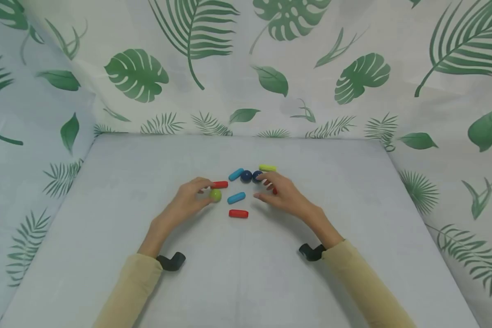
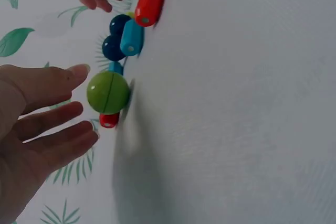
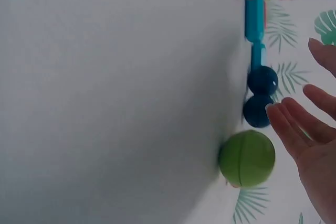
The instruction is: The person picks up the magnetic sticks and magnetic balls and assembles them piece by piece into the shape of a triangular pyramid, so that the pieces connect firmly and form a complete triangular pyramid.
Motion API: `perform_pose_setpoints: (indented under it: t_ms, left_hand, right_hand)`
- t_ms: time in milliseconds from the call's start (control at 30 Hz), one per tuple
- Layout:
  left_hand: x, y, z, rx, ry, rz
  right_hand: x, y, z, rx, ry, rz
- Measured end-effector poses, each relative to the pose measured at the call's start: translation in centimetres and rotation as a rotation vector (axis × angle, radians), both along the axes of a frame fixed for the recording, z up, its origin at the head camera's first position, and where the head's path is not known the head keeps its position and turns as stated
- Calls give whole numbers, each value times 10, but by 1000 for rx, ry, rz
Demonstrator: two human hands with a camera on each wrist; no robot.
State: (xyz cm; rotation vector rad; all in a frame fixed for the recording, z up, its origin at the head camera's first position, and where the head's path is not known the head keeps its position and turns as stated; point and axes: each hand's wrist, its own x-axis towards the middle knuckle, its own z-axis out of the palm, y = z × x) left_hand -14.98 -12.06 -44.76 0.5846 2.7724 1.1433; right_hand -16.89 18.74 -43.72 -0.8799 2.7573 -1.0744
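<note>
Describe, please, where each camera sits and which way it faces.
Head: on the head, facing forward and down at left hand, right hand and beige sleeves.
Left wrist: on that wrist, facing a green ball; both hands show.
Right wrist: on that wrist, facing another green ball; both hands show.
Wrist views share two dark blue balls.

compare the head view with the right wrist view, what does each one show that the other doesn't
Only the head view: the beige sleeves and the black pieces at the wrists.

Only the right wrist view: a large-looking green ball near the right hand; from the head camera that hand apparently hides it.

Both: the two hands, including the left hand with another green ball by it, two dark blue balls, two blue blocks, the nearest red block and the leaf-print backdrop.
</note>
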Motion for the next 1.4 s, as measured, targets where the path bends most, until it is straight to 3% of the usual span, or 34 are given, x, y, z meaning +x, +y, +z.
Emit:
perform_pose_setpoints:
  t_ms: [267,433,700,1067,1400]
  left_hand:
    - [-3,10,-10,15,-14,-7]
    - [-4,13,-14,19,21,-14]
    - [-4,19,-17,47,87,-45]
    - [4,20,-15,-51,3,-17]
    - [11,16,-18,58,83,-45]
  right_hand:
    - [8,-7,-8,18,-75,65]
    - [10,-14,-7,41,-84,119]
    - [12,-26,-11,91,-126,141]
    - [15,-35,-11,148,-110,202]
    - [20,-45,-9,208,-79,218]
